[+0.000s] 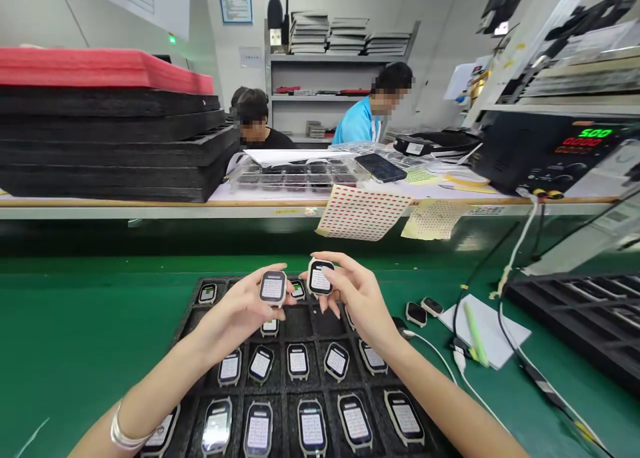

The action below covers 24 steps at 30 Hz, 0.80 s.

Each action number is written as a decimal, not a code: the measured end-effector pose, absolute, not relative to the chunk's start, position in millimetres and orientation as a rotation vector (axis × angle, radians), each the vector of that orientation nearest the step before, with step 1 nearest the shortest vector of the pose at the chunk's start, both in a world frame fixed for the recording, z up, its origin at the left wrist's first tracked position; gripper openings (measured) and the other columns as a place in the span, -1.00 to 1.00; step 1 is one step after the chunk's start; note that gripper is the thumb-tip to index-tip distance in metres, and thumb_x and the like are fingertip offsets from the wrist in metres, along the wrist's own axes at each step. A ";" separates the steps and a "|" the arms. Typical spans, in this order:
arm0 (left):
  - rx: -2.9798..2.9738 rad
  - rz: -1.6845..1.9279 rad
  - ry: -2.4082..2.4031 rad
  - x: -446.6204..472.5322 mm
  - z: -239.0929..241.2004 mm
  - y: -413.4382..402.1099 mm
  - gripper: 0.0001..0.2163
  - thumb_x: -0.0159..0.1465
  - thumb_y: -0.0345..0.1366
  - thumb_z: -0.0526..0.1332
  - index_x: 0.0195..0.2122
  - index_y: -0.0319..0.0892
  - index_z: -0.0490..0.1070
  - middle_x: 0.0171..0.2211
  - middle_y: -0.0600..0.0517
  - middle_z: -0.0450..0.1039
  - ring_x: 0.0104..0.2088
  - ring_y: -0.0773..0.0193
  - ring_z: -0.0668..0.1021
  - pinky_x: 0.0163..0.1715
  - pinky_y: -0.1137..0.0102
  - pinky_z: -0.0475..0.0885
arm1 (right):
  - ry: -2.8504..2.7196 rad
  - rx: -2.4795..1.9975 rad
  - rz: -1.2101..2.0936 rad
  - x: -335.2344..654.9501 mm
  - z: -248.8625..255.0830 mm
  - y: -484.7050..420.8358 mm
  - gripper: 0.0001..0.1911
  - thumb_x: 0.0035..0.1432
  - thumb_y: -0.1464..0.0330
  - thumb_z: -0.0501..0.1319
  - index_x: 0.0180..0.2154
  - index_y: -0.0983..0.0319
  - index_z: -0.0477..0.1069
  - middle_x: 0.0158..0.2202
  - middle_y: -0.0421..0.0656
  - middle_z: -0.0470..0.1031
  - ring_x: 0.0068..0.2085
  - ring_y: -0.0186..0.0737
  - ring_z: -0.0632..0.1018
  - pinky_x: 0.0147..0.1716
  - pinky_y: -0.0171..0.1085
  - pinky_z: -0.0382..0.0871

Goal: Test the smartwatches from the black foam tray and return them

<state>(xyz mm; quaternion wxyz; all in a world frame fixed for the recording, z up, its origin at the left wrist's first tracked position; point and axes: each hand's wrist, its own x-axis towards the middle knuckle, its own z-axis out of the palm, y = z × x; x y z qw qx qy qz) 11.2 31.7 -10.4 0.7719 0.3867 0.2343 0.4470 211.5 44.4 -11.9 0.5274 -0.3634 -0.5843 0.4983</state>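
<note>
My left hand pinches a small smartwatch body with a lit white screen, held above a black foam tray. My right hand pinches a second watch body just beside the first, screen facing me. The two watches are a few centimetres apart. Under both hands the tray holds several more watch bodies with lit screens in rows of pockets, such as one in the middle row. A silver bracelet sits on my left wrist.
Two loose watch bodies lie on the green mat right of the tray, by a white pad with a green pen and cables. Another black tray sits far right. Stacked foam trays and two seated people are behind.
</note>
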 end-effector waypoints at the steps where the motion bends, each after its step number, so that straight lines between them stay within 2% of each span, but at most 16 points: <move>1: 0.854 0.972 0.501 11.6 -11.3 31.7 -0.50 -0.02 -0.50 0.24 0.00 -0.22 0.33 -0.17 -0.10 0.42 -0.13 0.07 0.49 -0.17 0.27 0.39 | -1.405 -0.891 1.157 210.7 -11.9 43.7 -0.72 0.20 0.28 0.20 -0.07 0.25 0.39 -0.38 -0.12 0.54 -0.64 -0.40 0.44 -0.76 -0.47 0.16; 4: 0.926 1.025 0.528 14.5 -14.4 29.9 -0.56 0.10 -0.47 0.22 0.03 -0.17 0.27 -0.13 -0.11 0.43 -0.11 0.04 0.51 -0.13 0.17 0.40 | -1.428 -0.933 1.098 209.2 -10.1 41.6 -0.75 0.20 0.27 0.22 -0.10 0.23 0.41 -0.45 -0.17 0.52 -0.66 -0.42 0.40 -0.75 -0.47 0.14; 8: 1.098 1.101 0.531 19.4 -19.7 27.0 -0.69 0.28 -0.35 0.15 0.05 -0.14 0.21 -0.18 -0.09 0.43 -0.20 0.16 0.52 -0.25 0.27 0.45 | -1.460 -0.926 1.089 209.6 -7.3 38.8 -0.73 0.22 0.23 0.19 -0.08 0.21 0.42 -0.41 -0.15 0.52 -0.62 -0.36 0.44 -0.73 -0.43 0.19; 11: 1.235 1.161 0.536 21.5 -22.6 26.3 -0.76 0.34 -0.28 0.09 0.03 -0.13 0.20 -0.23 -0.05 0.40 -0.25 0.22 0.50 -0.31 0.34 0.47 | -1.486 -0.918 1.083 209.1 -7.0 35.3 -0.72 0.22 0.23 0.18 -0.07 0.20 0.42 -0.42 -0.15 0.51 -0.61 -0.32 0.45 -0.71 -0.40 0.23; 15: 1.319 1.221 0.581 22.4 -24.2 26.0 -0.77 0.34 -0.24 0.09 0.00 -0.15 0.22 -0.30 -0.01 0.38 -0.36 0.29 0.47 -0.44 0.43 0.46 | -1.506 -0.906 1.084 206.1 -6.9 28.0 -0.75 0.22 0.27 0.18 -0.08 0.19 0.43 -0.38 -0.14 0.51 -0.59 -0.33 0.45 -0.70 -0.38 0.25; 17: 1.299 1.218 0.566 21.6 -24.0 25.4 -0.73 0.33 -0.24 0.11 0.03 -0.14 0.22 -0.30 -0.02 0.38 -0.35 0.26 0.47 -0.47 0.42 0.46 | -1.508 -0.898 1.096 205.1 -6.1 24.8 -0.74 0.22 0.29 0.18 -0.06 0.19 0.42 -0.38 -0.14 0.51 -0.58 -0.32 0.45 -0.69 -0.38 0.25; 24: 1.185 1.150 0.498 15.3 -22.1 17.6 -0.62 0.24 -0.39 0.11 0.10 -0.15 0.20 -0.19 -0.08 0.39 -0.20 0.15 0.48 -0.29 0.29 0.47 | -1.511 -0.896 1.131 206.8 -6.3 24.0 -0.70 0.19 0.28 0.21 -0.03 0.19 0.39 -0.34 -0.12 0.52 -0.54 -0.30 0.47 -0.68 -0.39 0.27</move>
